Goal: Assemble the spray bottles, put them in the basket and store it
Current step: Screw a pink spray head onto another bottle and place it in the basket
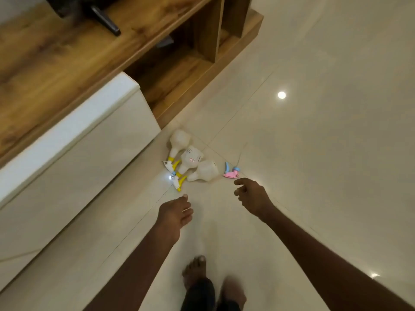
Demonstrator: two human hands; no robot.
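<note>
Three white plastic bottles lie on the pale tiled floor beside a white cabinet. The far bottle (179, 141) and the middle bottle (190, 159) each carry a yellow and white spray head. The near bottle (205, 171) has a bare neck. A loose pink and blue spray head (231, 172) lies just right of it. My right hand (251, 196) hovers just below that spray head, fingers curled and apart, holding nothing. My left hand (175, 214) hangs below the yellow spray heads, fingers loosely together, holding nothing. No basket is in view.
A white cabinet front (78, 158) stands at the left, topped by a wooden unit (56, 52) with open shelf bays (179, 70). A dark object (89, 12) rests on the wooden top. My bare feet (211, 281) stand on the floor below the hands.
</note>
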